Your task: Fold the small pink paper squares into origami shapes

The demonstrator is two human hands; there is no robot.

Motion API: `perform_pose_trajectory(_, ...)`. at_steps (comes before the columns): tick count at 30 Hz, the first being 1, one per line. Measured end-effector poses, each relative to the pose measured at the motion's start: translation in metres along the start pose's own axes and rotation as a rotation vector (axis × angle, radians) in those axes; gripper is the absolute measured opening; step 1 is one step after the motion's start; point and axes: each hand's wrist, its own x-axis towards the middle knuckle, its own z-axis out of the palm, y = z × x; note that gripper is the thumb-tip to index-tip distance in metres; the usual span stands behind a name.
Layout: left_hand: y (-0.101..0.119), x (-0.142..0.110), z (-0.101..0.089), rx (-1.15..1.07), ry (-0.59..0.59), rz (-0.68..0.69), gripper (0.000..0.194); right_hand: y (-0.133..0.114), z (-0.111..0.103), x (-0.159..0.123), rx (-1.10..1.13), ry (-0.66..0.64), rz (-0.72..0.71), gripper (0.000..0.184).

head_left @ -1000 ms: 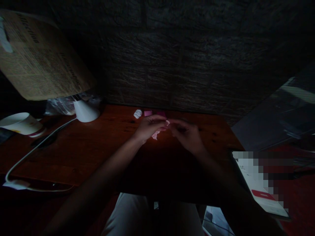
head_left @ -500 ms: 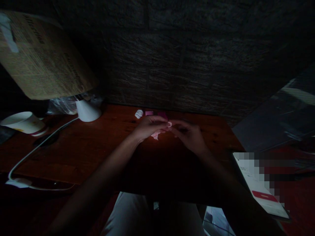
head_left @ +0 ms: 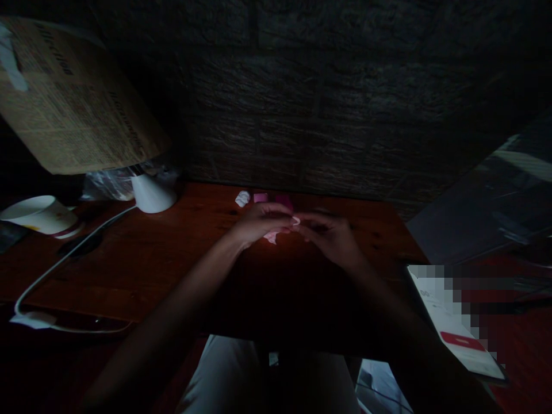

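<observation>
My left hand (head_left: pixel 263 223) and my right hand (head_left: pixel 330 233) meet above the wooden table, fingertips almost touching. Between them they pinch a small pale pink piece of paper (head_left: pixel 295 221), curved or folded; its exact shape is too dim to read. Crumpled pink paper (head_left: pixel 271 237) shows just below my left hand, partly covered by it. Behind the hands lie a light pink square (head_left: pixel 260 198) and a darker magenta square (head_left: pixel 283 201). To their left sits a crumpled white paper ball (head_left: pixel 242 199).
A lamp with a newsprint shade (head_left: pixel 86 109) and white base (head_left: pixel 153 194) stands at left, its cord (head_left: pixel 73 259) crossing the table (head_left: pixel 142 276). Beside it a paper cup (head_left: pixel 41 215) lies tilted. A lit screen (head_left: pixel 457 330) is at right. A dark brick wall (head_left: pixel 323 103) rises behind.
The fingers have shifted slightly around the small paper piece, which now looks thinner and more curved. Both hands stay in nearly the same place.
</observation>
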Motion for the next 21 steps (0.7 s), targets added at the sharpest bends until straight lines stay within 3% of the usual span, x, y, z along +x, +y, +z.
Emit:
perform_pose_trajectory(7,-0.0025,0.0018,0.0003,-0.111,0.018,-0.073,0.029,0.0018,0.0002,0.0007,0.045,-0.010,0.058,0.024)
perform_pose_trajectory(21,0.0056,-0.0019,-0.0039,-0.164,-0.068,-0.109,0.029,0.0014,-0.0004,0.0008,0.247,0.003,0.166,0.033)
